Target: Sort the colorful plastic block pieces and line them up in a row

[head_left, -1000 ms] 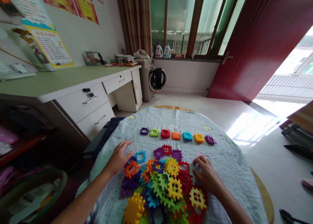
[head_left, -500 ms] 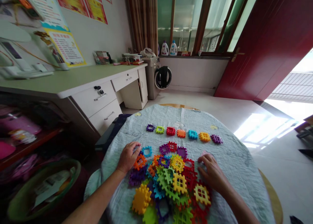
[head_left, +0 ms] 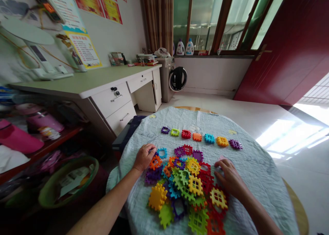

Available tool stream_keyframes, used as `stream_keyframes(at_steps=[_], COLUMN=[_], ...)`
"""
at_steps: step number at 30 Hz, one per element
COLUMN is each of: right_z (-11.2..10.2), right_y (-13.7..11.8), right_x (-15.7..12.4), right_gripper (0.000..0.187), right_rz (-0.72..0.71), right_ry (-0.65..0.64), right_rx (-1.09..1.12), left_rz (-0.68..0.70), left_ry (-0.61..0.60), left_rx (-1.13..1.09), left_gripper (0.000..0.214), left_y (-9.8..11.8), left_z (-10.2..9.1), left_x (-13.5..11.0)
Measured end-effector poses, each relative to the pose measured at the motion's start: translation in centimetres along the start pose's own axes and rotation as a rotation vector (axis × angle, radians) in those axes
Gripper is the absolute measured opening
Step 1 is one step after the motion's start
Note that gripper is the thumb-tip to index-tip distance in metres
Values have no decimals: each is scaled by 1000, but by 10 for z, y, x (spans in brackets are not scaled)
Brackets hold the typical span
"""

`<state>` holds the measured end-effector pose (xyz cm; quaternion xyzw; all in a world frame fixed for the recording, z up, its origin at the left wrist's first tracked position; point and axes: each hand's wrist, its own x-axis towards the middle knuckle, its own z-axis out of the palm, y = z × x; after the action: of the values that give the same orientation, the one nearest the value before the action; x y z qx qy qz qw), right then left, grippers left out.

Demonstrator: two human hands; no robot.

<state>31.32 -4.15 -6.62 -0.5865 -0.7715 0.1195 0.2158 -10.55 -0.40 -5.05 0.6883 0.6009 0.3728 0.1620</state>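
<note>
Head view: left hand (head_left: 145,158) sat narrow, fingers loosely curled at the pile's 10 o'clock edge, touching an orange notched plastic block (head_left: 155,162); hold unclear. Pile of interlocking plastic blocks (head_left: 185,187) lay on a quilted pale cloth (head_left: 259,183), row of seven squares (head_left: 196,136) at its 12 o'clock. Right hand (head_left: 229,178) cupped at 3 o'clock; cannot tell if holding.

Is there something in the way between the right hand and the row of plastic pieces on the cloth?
Yes, one small pink piece lies just beyond the fingertips of the right hand, toward the row of pieces. I see no other thing between them.
</note>
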Motion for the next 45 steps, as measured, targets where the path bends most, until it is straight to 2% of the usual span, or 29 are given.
stream_keyframes(at_steps=[7,11,14,18,23,27,31,35,39,45], right_z=[-2,-2,-1,-2,-4,-4,-4,-5,-6,-8], right_y=[-1,0,0,-3,-6,-7,-7,-7,-9,-9], right_x=[-1,-1,1,1,0,0,1,0,0,0], right_gripper=[21,21,21,20,19,20,19,20,18,19], right_rz=[-11,-7,5,8,15,19,16,15,16,10], right_ry=[-7,-15,-24,-15,-18,-32,-30,-39,-23,-31], right_rx=[16,9,0,5,3,0,6,14,15,3], left_rz=[-36,-41,-76,-140,-160,-168,-194,-225,-134,91], left_ry=[-116,-193,-235,-269,-257,-237,-235,-311,-398,-133], left_rx=[-103,-24,70,73,42,-131,-388,-520,-384,74], left_gripper=[22,40,48,42,36,33,32,31,28,40], left_y=[7,13,19,30,45,53,62,68,69,53], left_z=[-16,-32,-35,-28,-22,-14,5,27,36,25], left_x=[-4,-18,-27,-29,-20,-7,10,23,24,28])
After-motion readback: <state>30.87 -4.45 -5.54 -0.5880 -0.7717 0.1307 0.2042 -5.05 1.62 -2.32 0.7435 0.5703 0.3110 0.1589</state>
